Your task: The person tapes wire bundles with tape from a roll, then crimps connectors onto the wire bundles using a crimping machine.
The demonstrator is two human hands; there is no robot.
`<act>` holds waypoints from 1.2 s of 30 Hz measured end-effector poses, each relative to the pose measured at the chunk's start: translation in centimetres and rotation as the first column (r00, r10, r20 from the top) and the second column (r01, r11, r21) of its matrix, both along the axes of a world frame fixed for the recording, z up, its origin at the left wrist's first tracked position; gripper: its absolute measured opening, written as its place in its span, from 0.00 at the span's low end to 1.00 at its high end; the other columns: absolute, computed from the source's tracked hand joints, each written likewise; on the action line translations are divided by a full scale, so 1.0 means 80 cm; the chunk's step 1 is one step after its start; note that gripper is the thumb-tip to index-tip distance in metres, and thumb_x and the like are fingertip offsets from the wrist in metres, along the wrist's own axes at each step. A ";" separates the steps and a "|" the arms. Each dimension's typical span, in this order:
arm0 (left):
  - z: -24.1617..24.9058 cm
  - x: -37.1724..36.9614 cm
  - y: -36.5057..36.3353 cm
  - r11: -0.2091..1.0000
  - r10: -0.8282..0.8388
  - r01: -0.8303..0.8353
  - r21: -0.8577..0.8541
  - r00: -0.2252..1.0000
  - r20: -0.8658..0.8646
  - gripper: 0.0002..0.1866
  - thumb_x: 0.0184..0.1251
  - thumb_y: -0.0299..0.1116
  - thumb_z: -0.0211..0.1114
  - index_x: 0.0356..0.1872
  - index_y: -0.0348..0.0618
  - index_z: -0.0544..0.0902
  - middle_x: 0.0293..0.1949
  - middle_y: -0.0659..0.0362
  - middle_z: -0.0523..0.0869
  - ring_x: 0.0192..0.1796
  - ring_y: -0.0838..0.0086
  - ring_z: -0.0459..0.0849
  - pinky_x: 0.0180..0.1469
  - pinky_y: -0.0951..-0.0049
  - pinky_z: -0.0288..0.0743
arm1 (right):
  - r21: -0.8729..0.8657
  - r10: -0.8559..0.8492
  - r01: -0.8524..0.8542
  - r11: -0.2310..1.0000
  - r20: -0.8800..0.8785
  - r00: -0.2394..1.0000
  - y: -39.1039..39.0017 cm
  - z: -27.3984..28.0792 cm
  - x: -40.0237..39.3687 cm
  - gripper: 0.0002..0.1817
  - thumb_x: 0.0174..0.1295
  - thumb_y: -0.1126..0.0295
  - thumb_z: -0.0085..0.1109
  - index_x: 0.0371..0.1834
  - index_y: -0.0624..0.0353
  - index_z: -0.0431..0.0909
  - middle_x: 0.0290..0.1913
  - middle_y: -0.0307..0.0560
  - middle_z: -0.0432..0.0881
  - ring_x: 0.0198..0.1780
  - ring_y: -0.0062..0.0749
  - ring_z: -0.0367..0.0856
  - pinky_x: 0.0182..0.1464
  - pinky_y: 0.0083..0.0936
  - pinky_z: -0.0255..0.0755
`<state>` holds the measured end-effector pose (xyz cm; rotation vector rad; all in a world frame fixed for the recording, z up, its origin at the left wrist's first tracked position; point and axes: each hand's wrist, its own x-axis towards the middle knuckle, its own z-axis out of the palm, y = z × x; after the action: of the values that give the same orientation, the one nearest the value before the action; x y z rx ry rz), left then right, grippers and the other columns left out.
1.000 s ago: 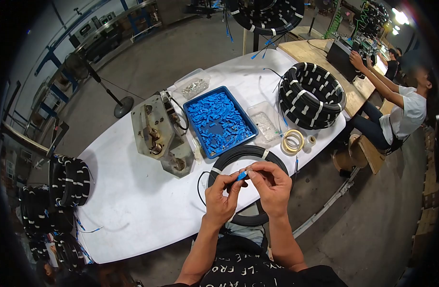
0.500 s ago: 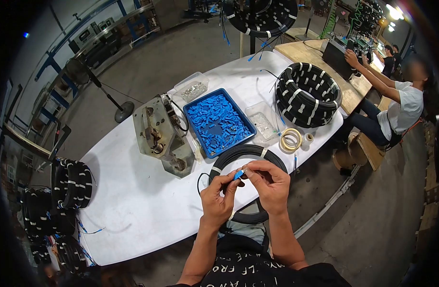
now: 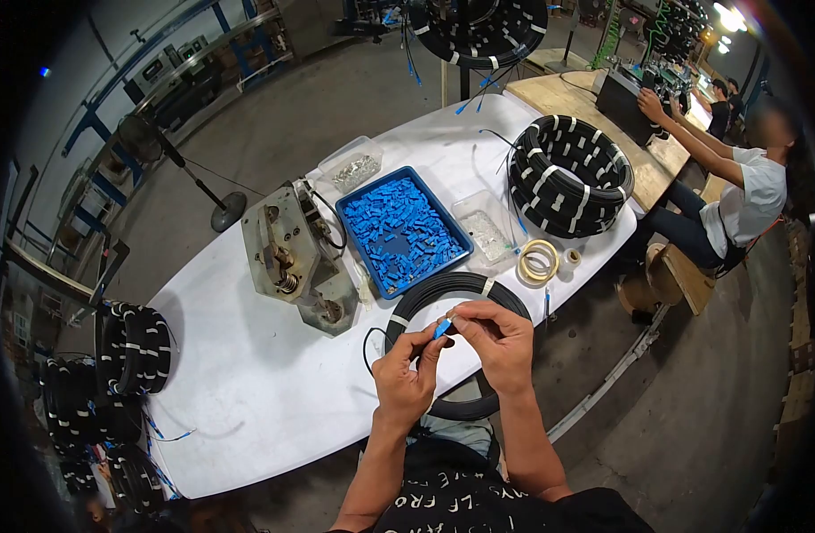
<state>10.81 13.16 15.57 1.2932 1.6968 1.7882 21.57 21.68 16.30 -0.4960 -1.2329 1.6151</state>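
My left hand (image 3: pixel 404 375) pinches a small blue plastic connector (image 3: pixel 442 328) between thumb and fingers. The fingertips of my right hand (image 3: pixel 503 348) are pressed together at the connector's pale upper end; whatever they grip there is too small to make out. Under both hands lies a coil of black cable (image 3: pixel 434 290) bound with white tape, overlapping the table's near edge. A loop of its cable curves out beside my left hand.
A blue tray (image 3: pixel 378 286) heaped with blue connectors stands on the white table (image 3: pixel 239 391). Around it are a metal press (image 3: pixel 296 258), clear bins (image 3: pixel 486 233) of small parts, tape rolls (image 3: pixel 538 263) and a tall cable bundle (image 3: pixel 570 178). A co-worker (image 3: pixel 750 191) sits at right.
Both hands stay close together around the blue connector, with only slight finger movement. The view has shifted a little.
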 end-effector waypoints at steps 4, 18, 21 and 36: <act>-0.003 -0.001 0.003 1.000 -0.008 0.008 -0.021 1.000 -0.015 0.08 0.69 0.24 0.65 0.45 0.28 0.81 0.36 0.50 0.90 0.39 0.72 0.90 0.42 0.77 0.82 | -0.007 0.000 0.000 1.000 0.012 1.000 0.005 -0.006 0.000 0.09 0.62 0.83 0.62 0.46 0.71 0.82 0.43 0.49 0.84 0.44 0.24 0.83 0.48 0.18 0.78; 0.008 0.005 0.007 0.984 -0.180 0.171 0.057 0.905 0.385 0.06 0.72 0.26 0.63 0.40 0.33 0.77 0.27 0.59 0.83 0.25 0.84 0.75 0.27 0.84 0.67 | -0.055 0.080 -0.081 0.995 -0.013 0.997 0.001 0.018 0.008 0.14 0.63 0.80 0.64 0.52 0.69 0.79 0.42 0.46 0.83 0.42 0.20 0.82 0.38 0.15 0.78; 0.006 0.009 0.007 0.975 -0.220 0.194 0.105 0.831 0.511 0.07 0.73 0.29 0.62 0.39 0.35 0.77 0.24 0.62 0.80 0.22 0.85 0.72 0.24 0.83 0.64 | 0.041 0.079 -0.080 0.996 0.025 0.997 0.004 0.018 0.007 0.15 0.61 0.80 0.65 0.52 0.69 0.80 0.42 0.46 0.83 0.42 0.22 0.82 0.41 0.16 0.77; 0.005 0.015 0.012 0.981 -0.195 0.171 0.095 0.822 0.534 0.10 0.74 0.33 0.62 0.37 0.36 0.76 0.26 0.61 0.81 0.20 0.85 0.71 0.23 0.84 0.62 | 0.176 0.026 -0.044 0.983 0.099 0.995 0.013 0.016 0.008 0.16 0.57 0.85 0.68 0.50 0.71 0.80 0.42 0.50 0.82 0.40 0.23 0.81 0.36 0.14 0.76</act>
<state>12.02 14.13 15.94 0.8114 1.1812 1.8501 22.24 22.69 17.57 -0.4456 -1.4508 1.5075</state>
